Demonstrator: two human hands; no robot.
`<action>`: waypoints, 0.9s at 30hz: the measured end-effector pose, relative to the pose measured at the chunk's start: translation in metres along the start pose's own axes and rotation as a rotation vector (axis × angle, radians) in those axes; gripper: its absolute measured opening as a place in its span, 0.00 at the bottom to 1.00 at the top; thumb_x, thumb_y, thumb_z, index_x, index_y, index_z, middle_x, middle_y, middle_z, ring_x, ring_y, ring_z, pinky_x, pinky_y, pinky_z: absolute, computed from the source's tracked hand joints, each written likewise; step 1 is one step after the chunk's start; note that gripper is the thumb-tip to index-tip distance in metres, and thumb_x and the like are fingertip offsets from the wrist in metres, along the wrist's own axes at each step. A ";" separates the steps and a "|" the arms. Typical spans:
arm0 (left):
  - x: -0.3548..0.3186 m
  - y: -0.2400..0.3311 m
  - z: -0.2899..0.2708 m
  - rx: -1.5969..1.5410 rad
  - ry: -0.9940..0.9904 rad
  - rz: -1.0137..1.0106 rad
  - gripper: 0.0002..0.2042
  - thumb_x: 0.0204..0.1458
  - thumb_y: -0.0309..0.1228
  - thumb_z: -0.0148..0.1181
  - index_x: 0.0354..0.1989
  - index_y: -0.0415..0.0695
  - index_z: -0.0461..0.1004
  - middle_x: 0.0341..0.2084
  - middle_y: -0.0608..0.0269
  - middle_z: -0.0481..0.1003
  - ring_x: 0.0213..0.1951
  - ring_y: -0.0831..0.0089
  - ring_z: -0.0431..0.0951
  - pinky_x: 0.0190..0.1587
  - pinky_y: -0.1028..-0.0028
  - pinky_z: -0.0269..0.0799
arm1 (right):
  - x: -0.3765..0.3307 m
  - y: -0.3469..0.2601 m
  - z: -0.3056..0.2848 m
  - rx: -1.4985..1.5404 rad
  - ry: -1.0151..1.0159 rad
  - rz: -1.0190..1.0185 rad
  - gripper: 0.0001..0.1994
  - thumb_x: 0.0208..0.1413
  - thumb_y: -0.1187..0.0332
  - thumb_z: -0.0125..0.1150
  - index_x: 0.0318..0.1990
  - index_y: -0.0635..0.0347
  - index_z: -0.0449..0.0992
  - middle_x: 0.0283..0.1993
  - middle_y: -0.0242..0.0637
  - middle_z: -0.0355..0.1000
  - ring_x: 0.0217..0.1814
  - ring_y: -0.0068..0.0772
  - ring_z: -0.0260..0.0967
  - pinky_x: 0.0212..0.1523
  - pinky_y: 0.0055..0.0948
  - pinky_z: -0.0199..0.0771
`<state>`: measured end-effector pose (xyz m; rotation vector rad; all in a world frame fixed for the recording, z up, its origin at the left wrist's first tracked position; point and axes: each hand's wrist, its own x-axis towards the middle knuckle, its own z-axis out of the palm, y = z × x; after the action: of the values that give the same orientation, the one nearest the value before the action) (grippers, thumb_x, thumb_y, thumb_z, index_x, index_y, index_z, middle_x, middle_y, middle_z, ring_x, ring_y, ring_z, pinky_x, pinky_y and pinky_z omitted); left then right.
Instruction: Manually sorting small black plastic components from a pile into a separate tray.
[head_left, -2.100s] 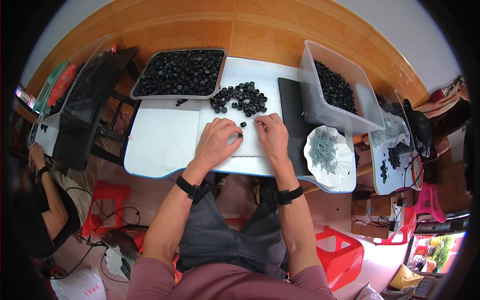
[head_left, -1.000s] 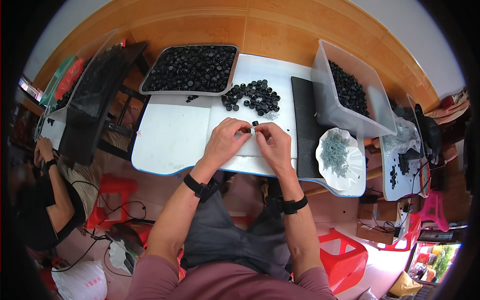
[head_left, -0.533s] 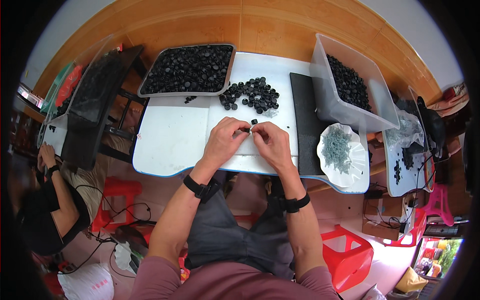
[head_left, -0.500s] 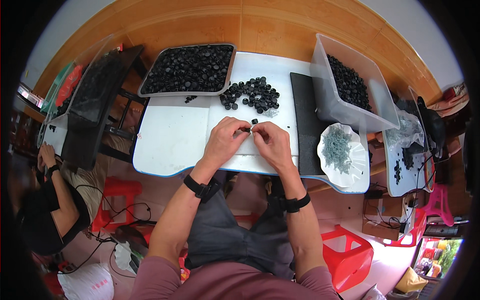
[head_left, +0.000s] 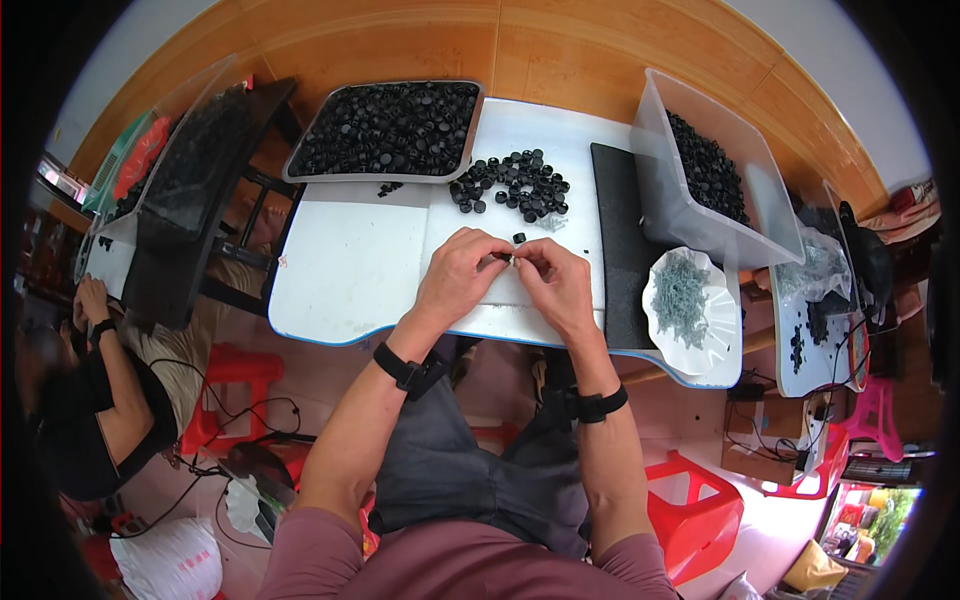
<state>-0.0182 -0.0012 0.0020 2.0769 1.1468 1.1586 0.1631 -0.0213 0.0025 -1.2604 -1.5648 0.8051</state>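
Note:
Over the white table, my left hand pinches a small black cap between thumb and fingers. The fingertips of my right hand press together against that cap's right side; a tiny pale bit shows there, too small to name. Just beyond my fingers sits one loose black cap. Farther back lies a loose heap of black caps, with a few small clear pieces at its near right edge. To the right, a white fluted dish holds many small grey-green pieces.
A metal tray full of black caps stands at the back left. On the right are a black mat and a translucent bin of black caps. Another person's arm is at far left. Red stools stand below.
The view has shifted slightly, so the table contents sit a little to the right. Both hands stay together at the black cap, with only small finger movement.

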 end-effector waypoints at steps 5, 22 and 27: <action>-0.001 -0.004 0.003 0.002 0.003 0.018 0.09 0.50 0.20 0.68 0.40 0.40 0.83 0.34 0.58 0.82 0.37 0.63 0.80 0.40 0.67 0.78 | 0.002 0.001 0.000 0.008 -0.003 -0.007 0.06 0.59 0.75 0.66 0.41 0.68 0.82 0.34 0.41 0.82 0.34 0.28 0.81 0.38 0.27 0.79; -0.003 -0.004 0.005 -0.025 0.027 -0.021 0.11 0.51 0.23 0.70 0.44 0.41 0.84 0.35 0.56 0.83 0.36 0.63 0.83 0.40 0.68 0.80 | 0.001 0.008 -0.001 0.066 0.040 0.062 0.06 0.57 0.73 0.70 0.39 0.67 0.84 0.31 0.36 0.81 0.31 0.20 0.75 0.35 0.23 0.75; -0.004 -0.003 0.002 -0.048 -0.002 -0.062 0.10 0.52 0.25 0.72 0.43 0.41 0.85 0.35 0.57 0.84 0.33 0.68 0.84 0.38 0.72 0.79 | 0.003 0.006 -0.004 0.030 -0.001 0.061 0.06 0.58 0.73 0.69 0.39 0.67 0.84 0.31 0.37 0.81 0.31 0.21 0.74 0.35 0.24 0.74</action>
<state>-0.0185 -0.0032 -0.0032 1.9920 1.1626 1.1431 0.1686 -0.0169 -0.0013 -1.2914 -1.5155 0.8649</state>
